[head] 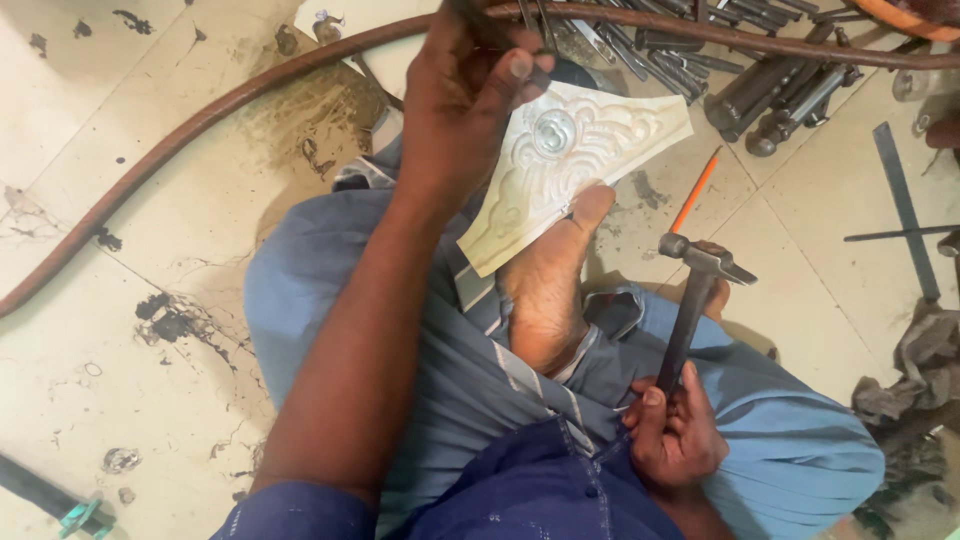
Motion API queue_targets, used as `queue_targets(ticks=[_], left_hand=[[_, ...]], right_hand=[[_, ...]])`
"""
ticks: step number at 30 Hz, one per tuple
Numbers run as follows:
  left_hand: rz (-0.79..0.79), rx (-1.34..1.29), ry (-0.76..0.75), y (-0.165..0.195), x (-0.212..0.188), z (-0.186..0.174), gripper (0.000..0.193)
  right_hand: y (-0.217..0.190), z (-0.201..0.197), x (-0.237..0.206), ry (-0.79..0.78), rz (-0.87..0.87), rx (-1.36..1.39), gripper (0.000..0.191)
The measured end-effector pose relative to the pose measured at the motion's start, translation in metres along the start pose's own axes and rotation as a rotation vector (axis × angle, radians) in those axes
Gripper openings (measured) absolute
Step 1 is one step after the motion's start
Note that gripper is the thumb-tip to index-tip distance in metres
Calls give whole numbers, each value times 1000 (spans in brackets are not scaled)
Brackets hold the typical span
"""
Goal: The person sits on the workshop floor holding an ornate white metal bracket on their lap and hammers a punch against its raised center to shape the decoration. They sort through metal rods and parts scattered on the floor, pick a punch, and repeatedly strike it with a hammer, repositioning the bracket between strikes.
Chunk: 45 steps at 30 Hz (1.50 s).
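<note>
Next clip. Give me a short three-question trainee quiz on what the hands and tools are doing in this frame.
1. True or false: the right hand grips a hammer by its handle.
2. What pins the embossed metal sheet to the floor? A) a brick B) a bare foot C) a clamp
3. Fill in: the left hand holds a thin ____ over the sheet.

Key: 1 true. 2 B, the toes rest on the sheet's lower edge. 3 punch, a slim metal tool pinched in the fingers.
</note>
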<state>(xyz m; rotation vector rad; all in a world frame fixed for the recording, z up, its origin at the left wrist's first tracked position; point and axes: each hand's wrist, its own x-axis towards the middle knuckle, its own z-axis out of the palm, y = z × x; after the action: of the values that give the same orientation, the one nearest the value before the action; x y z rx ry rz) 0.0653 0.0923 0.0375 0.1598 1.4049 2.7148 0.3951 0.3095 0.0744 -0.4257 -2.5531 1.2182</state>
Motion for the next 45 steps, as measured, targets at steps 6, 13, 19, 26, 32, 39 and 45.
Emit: queue_targets(ticks=[6,13,19,26,32,39,45], left_hand=[[159,309,-118,8,-6,13,13],[367,614,-226,8,-5,18,13],[384,647,-248,7,-6,18,14],[339,705,-241,8,-4,21,15],[362,704,-260,9,-2,21,18],[364,680,-262,11,-2,21,19],[354,711,-241,7,-3,22,19]], right_hand=[[-2,0,1,-4,-13,-15,48],[-6,0,2,-15,-35,2,47],[-13,0,3,5,-44,-10,47],[-49,-12,48,-21,-66,-127,50],[-123,-44,130,-227,-401,-313,41],[-186,-38,169,-338,-283,-393,42],[-193,-33,191,-466,-439,-525,43]])
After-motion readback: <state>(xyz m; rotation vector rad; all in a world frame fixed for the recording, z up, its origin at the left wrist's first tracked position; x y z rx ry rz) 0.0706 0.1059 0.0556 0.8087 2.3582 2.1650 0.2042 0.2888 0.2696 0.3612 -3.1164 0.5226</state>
